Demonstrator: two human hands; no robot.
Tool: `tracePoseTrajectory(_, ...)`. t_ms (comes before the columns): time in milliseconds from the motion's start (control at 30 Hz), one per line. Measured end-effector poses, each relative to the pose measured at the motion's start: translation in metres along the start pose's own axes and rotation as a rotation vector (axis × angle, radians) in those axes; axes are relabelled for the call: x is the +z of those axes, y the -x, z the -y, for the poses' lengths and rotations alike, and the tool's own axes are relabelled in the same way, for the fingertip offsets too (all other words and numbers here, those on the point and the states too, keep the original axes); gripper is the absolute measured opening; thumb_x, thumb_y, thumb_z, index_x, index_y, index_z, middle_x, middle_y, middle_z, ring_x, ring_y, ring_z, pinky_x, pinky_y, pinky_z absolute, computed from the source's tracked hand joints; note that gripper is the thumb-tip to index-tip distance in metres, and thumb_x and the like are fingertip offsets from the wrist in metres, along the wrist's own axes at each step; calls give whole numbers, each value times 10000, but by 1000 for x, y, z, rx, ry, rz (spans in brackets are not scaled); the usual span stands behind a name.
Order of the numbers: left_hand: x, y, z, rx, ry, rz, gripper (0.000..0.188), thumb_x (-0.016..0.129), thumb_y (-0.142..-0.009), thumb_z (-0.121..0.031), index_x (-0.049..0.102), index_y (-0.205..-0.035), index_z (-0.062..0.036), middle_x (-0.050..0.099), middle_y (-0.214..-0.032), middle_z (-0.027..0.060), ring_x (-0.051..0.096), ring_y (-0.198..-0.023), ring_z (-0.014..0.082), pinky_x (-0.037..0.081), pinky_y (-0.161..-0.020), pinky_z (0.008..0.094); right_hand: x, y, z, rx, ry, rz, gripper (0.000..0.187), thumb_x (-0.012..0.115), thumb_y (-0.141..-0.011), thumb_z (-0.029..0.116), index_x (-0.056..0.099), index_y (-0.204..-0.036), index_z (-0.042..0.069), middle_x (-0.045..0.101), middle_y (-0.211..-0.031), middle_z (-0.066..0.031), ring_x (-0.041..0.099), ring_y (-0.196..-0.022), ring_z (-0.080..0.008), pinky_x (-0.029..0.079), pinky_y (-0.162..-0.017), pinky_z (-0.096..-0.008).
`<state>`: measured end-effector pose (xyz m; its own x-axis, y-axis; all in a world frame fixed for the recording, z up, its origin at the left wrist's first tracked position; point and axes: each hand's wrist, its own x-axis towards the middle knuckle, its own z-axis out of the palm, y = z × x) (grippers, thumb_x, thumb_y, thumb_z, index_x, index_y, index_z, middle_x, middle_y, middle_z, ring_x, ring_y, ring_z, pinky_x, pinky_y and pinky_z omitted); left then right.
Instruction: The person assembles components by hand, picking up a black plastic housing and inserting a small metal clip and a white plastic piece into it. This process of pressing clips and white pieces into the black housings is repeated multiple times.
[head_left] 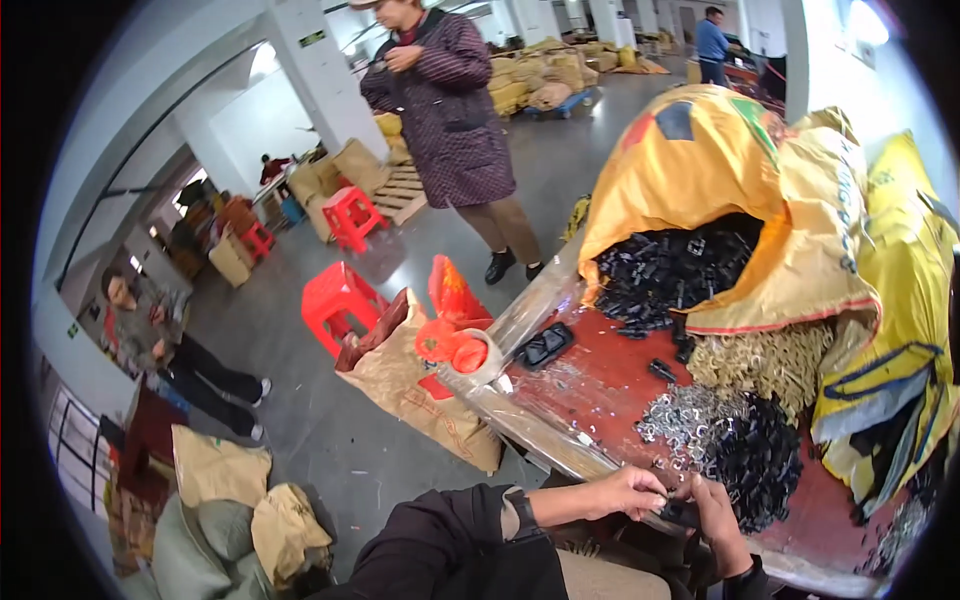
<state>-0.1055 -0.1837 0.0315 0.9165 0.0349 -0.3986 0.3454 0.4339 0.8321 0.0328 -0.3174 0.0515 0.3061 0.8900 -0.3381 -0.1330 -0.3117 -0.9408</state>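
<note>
At the table's near edge my left hand point(630, 493) is closed in a pinch, its fingertips on something too small to make out. Close beside it, my right hand point(716, 512) has thumb and fingers closed round a small black part point(681, 515). Just beyond the hands lie a heap of small silver metal pieces point(680, 415) and a heap of black pieces point(755, 465). Behind these is a pile of beige pieces point(768, 358). Black plastic pieces point(680, 275) spill from the mouth of an orange woven sack point(690, 165).
The red tabletop point(590, 385) has a plastic-wrapped edge and bears a black case point(545, 345) and a tape roll point(474, 360). A yellow sack point(900, 290) leans at right. Left of the table stand a brown sack point(420, 385) and red stool point(340, 300). A person point(460, 130) stands beyond.
</note>
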Motion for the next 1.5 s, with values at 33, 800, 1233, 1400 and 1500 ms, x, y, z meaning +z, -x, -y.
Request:
tracePoseTrajectory(33,1,-1,-1,19,27,-34,243,598,-750,-166,532,-922,-7,523,-662,10,498,-558,69,431,-501,196,1,0,-3,-83,10,-26,406,353,-868,351,516,-696,22,481,-584,-19,419,-420,-73,327,-333,-204)
tracePoseTrajectory(800,4,-11,-36,-2,137,-141,277,640,-715,-154,540,-939,-25,554,-742,15,523,-607,71,445,-550,181,19,-4,-8,-513,-199,-105,680,259,-797,573,450,-1044,-31,486,-979,-100,461,-885,-150,352,-785,-267)
tracePoseTrajectory(1233,3,-17,-25,-8,185,-142,291,641,-711,-131,498,-951,-49,534,-770,1,522,-599,58,448,-541,175,8,-8,-3,-545,39,86,885,309,-676,708,413,-1116,-53,461,-1050,-150,451,-986,-219,323,-865,-321)
tracePoseTrajectory(1400,10,-14,-21,-31,310,-97,329,640,-710,-120,482,-989,-44,538,-823,25,549,-682,90,472,-621,211,11,-5,-11,-528,-12,-10,878,349,-675,693,411,-1116,-63,463,-1048,-156,458,-977,-219,333,-857,-318)
tracePoseTrajectory(1500,19,-12,-20,-1,349,-76,369,637,-710,-107,461,-1025,-33,537,-852,42,557,-735,113,478,-665,235,14,-5,-16,-568,-10,-66,881,360,-676,688,394,-1132,-65,460,-1065,-161,459,-984,-219,333,-865,-319)
